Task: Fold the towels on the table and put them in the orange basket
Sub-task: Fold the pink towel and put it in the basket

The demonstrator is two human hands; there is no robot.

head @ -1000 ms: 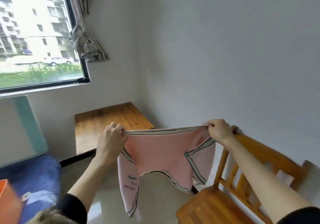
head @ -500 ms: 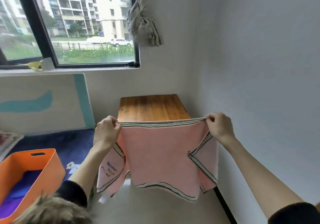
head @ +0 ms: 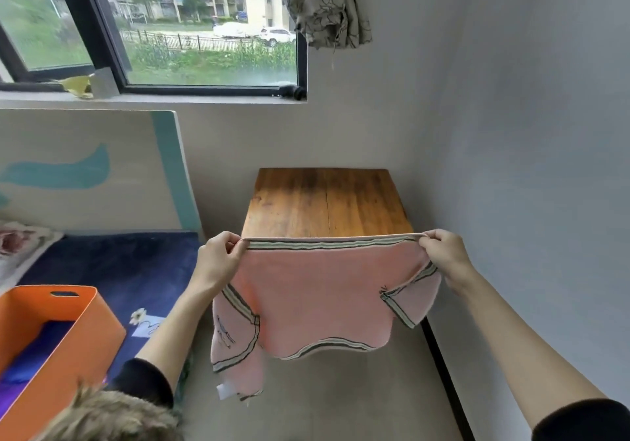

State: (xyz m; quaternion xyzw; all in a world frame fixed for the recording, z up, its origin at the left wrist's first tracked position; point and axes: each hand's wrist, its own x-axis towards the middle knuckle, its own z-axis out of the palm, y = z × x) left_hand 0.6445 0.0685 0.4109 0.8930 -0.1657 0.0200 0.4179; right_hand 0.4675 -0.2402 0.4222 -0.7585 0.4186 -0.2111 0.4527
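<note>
Pink towel [head: 317, 290] pinched by left hand [head: 218, 263], right hand [head: 443, 256] fingers, hiding table [head: 327, 202] front edge; orange basket [head: 85, 331] cropped.

Orange basket [head: 85, 331] cut off at left edge; pink towel [head: 313, 290] hides table [head: 327, 198] front.

table [head: 325, 202]: far centre | basket [head: 85, 335]: near left, on bed [head: 136, 270] | towel [head: 306, 297]: before table, between hands
</note>
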